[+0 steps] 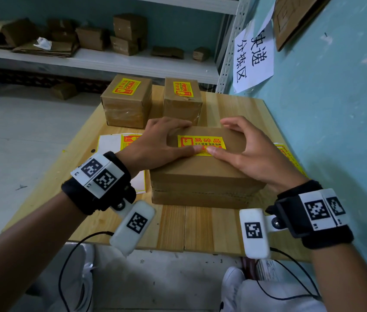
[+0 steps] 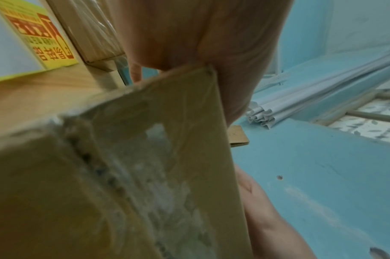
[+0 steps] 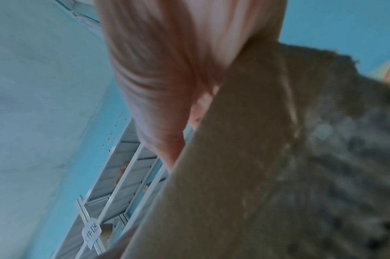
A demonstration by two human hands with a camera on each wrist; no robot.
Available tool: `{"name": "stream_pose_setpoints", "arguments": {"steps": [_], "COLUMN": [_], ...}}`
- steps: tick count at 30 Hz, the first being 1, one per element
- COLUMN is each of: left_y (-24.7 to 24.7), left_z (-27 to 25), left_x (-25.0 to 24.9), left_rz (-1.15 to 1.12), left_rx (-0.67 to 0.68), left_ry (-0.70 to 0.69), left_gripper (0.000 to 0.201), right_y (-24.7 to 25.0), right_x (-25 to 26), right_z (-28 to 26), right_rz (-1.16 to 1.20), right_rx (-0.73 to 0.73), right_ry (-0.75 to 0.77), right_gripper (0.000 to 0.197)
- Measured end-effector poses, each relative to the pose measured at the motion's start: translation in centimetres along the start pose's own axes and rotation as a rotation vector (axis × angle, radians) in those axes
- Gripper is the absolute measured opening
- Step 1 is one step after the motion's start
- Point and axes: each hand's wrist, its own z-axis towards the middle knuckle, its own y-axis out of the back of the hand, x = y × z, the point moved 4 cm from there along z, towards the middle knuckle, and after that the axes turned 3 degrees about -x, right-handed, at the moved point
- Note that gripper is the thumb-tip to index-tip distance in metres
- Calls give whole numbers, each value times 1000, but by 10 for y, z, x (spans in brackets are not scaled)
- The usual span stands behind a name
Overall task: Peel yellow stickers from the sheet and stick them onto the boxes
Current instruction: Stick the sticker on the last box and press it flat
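Room: teal wall (image 1: 340,109) close along the right side; grey floor (image 1: 20,131) open to the left; white shelving (image 1: 110,61) behind, carrying loose cardboard.

Table (image 1: 200,226): light wood, its right edge against the wall, its near edge bare in front of the work, its left edge open to the floor.

Near box (image 1: 200,174): flat brown cardboard, mid-table, its near edge set back from the table edge. The yellow sticker (image 1: 201,142) lies on its top face.

Far boxes: left box (image 1: 126,102) and right box (image 1: 182,100), side by side at the far edge with a narrow gap between them, each bearing a yellow label on top.

Sticker sheet (image 1: 119,143): flat on the table left of the near box, partly under the left forearm. A second yellow sheet (image 1: 288,156) lies against the wall on the right.

Left hand (image 1: 162,143): fingers spread over the box top, thumb pressing the sticker's near edge; nothing grasped.

Right hand (image 1: 245,147): likewise spread, thumb pressing the same edge, thumb tips nearly meeting.
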Motion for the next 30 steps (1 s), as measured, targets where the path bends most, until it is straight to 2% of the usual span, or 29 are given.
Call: {"name": "stream_pose_setpoints", "arguments": {"steps": [8, 12, 16, 20, 22, 26, 30], "left_y": [8, 12, 12, 3, 1, 3, 3], "left_z": [6, 6, 6, 5, 5, 5, 7], "left_x": [12, 15, 13, 9, 10, 10, 9], "left_rz": [-297, -364, -426, -343, -309, -353, -358], "left_rx": [110, 162, 86, -4, -44, -98, -139], "left_ry": [10, -20, 26, 60, 40, 27, 24], "left_gripper": [63, 54, 37, 50, 51, 33, 29], "right_y": [9, 10, 6, -1, -1, 2, 4], "right_x": [-7, -10, -9, -7, -6, -9, -7], "right_z": [-4, -3, 2, 3, 4, 9, 15], "right_rz": [299, 365, 316, 84, 52, 85, 55], "right_rx": [96, 96, 7, -60, -74, -101, -111], "right_ry": [-34, -60, -83, -24, -14, 17, 0], "right_gripper": [49, 42, 29, 47, 49, 33, 25]}}
